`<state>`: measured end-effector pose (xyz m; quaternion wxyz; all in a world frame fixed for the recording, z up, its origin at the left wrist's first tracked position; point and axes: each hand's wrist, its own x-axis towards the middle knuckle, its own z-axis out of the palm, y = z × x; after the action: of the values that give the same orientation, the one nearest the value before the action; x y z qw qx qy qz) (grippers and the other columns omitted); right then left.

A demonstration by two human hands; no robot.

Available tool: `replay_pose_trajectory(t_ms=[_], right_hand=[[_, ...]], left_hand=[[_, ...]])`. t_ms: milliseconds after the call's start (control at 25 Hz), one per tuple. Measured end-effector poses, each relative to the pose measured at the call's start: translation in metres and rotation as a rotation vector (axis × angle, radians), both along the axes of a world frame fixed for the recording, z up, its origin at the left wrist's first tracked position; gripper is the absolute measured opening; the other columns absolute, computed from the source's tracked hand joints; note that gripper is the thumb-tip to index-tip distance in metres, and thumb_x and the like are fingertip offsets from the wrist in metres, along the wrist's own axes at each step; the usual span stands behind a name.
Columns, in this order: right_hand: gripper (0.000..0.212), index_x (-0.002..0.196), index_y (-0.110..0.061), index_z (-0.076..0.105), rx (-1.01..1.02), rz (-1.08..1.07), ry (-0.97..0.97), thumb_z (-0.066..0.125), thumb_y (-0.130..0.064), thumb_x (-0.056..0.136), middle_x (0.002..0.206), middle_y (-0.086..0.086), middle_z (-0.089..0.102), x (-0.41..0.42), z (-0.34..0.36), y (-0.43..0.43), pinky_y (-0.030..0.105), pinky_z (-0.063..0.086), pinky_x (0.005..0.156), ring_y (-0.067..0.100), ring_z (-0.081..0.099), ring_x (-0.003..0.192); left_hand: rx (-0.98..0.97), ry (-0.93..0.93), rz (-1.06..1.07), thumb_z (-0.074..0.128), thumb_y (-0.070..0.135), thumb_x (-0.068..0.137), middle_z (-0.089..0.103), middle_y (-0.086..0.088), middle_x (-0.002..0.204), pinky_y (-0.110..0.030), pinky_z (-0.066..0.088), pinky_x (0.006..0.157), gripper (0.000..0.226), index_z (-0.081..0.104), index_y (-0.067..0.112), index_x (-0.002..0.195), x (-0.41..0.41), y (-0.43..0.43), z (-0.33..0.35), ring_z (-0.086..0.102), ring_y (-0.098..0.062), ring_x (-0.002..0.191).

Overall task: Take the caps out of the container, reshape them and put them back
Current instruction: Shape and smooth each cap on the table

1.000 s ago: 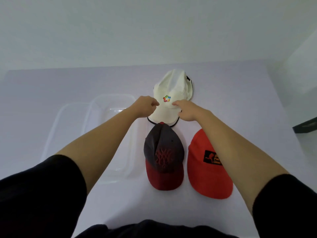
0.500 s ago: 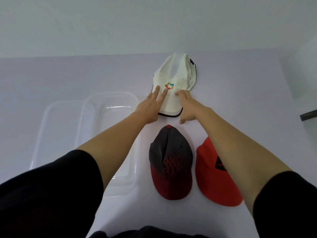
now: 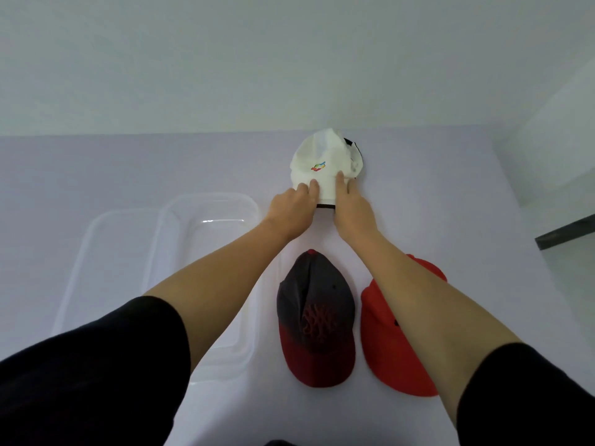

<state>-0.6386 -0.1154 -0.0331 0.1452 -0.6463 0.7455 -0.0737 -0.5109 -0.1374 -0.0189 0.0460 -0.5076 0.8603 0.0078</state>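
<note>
A white cap [image 3: 325,156] with a small coloured logo lies at the far middle of the pale table, brim toward me. My left hand [image 3: 291,209] holds the left side of its brim, fingers curled on top. The brim's right side is held by my right hand [image 3: 352,209], whose fingers lie along that edge. Nearer to me, a dark grey cap with a red brim [image 3: 317,317] lies flat, and a red cap [image 3: 396,349] lies beside it, partly hidden by my right forearm. The clear plastic container [image 3: 209,202] stands empty to the left of the caps.
A second clear plastic piece, perhaps a lid [image 3: 93,252], sits against the container's left side. A dark ledge [image 3: 566,233] juts in at the right edge. A plain wall rises behind the table [image 3: 128,169].
The white cap has moved farther from me and now sits more upright. My hands went from flat fingers on its front to holding the two sides of the brim.
</note>
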Motion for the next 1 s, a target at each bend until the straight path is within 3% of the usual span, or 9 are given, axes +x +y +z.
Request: replay_pose_trajectory(t_ms=[120,200,280,360,440,560,760,920,1000], right_hand=[[0.067,0.148,-0.005,0.003,-0.111,0.06,0.061,0.039,-0.001,0.092,0.153,0.023,0.016,0.004,0.032,0.005,0.036,0.034,0.067,0.04,0.053,0.106],[0.071,0.148,-0.003,0.0,-0.111,0.051,0.093,0.043,-0.004,0.091,0.154,0.021,0.014,0.008,0.054,0.013,0.036,0.033,0.066,0.038,0.053,0.106],[0.079,0.148,-0.003,-0.002,-0.078,0.011,0.109,0.051,-0.011,0.09,0.154,0.021,0.015,0.011,0.072,0.019,0.036,0.034,0.063,0.038,0.056,0.102],[0.082,0.148,-0.002,-0.002,-0.089,-0.023,0.12,0.053,-0.016,0.089,0.151,0.022,0.02,0.015,0.092,0.021,0.036,0.034,0.062,0.038,0.057,0.1],[0.074,0.147,0.0,0.0,-0.147,-0.036,0.159,0.047,-0.012,0.091,0.148,0.023,0.026,0.018,0.116,0.021,0.036,0.034,0.062,0.038,0.058,0.101],[0.065,0.147,0.001,0.004,-0.232,-0.005,0.228,0.038,-0.006,0.092,0.143,0.024,0.034,0.017,0.15,0.025,0.037,0.036,0.061,0.04,0.059,0.097],[0.07,0.148,-0.002,0.002,-0.338,0.081,0.231,0.039,-0.002,0.089,0.129,0.022,0.049,0.013,0.197,0.03,0.04,0.038,0.066,0.042,0.058,0.094],[0.076,0.149,-0.012,-0.007,-0.388,0.098,-0.022,0.039,-0.003,0.089,0.107,0.021,0.058,0.028,0.213,0.047,0.037,0.038,0.066,0.035,0.054,0.083],[0.077,0.149,-0.015,-0.008,-0.367,0.108,-0.047,0.037,-0.002,0.088,0.109,0.02,0.057,0.029,0.208,0.06,0.037,0.038,0.066,0.034,0.052,0.082]], left_hand=[[0.017,0.17,0.256,0.038,0.002,0.091,0.055,-0.02,0.112,-0.038,0.037,0.062,0.052,0.023,-0.004,0.141,-0.001,0.003,0.032,0.061,-0.039,0.09],[-0.106,0.059,0.231,0.05,0.002,0.086,0.059,-0.017,0.102,-0.033,0.039,0.056,0.06,0.026,-0.008,0.141,0.004,0.012,0.041,0.066,-0.032,0.08],[-0.129,-0.039,0.213,0.079,0.015,0.058,0.064,-0.007,0.073,-0.024,0.033,0.038,0.068,0.059,-0.003,0.121,0.006,0.024,0.062,0.061,-0.016,0.047],[-0.147,-0.005,0.181,0.086,0.022,0.036,0.06,0.0,0.057,-0.018,0.025,0.03,0.069,0.073,0.003,0.101,0.005,0.025,0.079,0.051,-0.009,0.032],[-0.106,0.036,0.208,0.081,0.018,0.056,0.066,-0.009,0.075,-0.024,0.036,0.039,0.069,0.061,-0.004,0.118,0.006,0.035,0.112,0.063,-0.016,0.051],[-0.173,0.223,0.218,0.044,0.003,0.09,0.058,-0.02,0.113,-0.034,0.037,0.063,0.043,0.035,-0.008,0.131,0.002,0.03,0.138,0.062,-0.035,0.095],[-0.28,0.418,0.194,0.038,0.006,0.092,0.061,-0.02,0.099,-0.036,0.031,0.061,0.025,0.044,-0.005,0.114,0.021,0.03,0.173,0.057,-0.04,0.084],[-0.07,0.905,0.239,0.038,0.009,0.091,0.054,-0.011,0.07,-0.032,0.027,0.058,0.015,0.05,0.001,0.086,0.022,0.051,0.177,0.04,-0.03,0.065],[-0.024,0.947,0.263,0.039,0.01,0.089,0.054,-0.012,0.07,-0.032,0.029,0.058,0.015,0.05,0.002,0.084,0.024,0.061,0.173,0.043,-0.032,0.066]])
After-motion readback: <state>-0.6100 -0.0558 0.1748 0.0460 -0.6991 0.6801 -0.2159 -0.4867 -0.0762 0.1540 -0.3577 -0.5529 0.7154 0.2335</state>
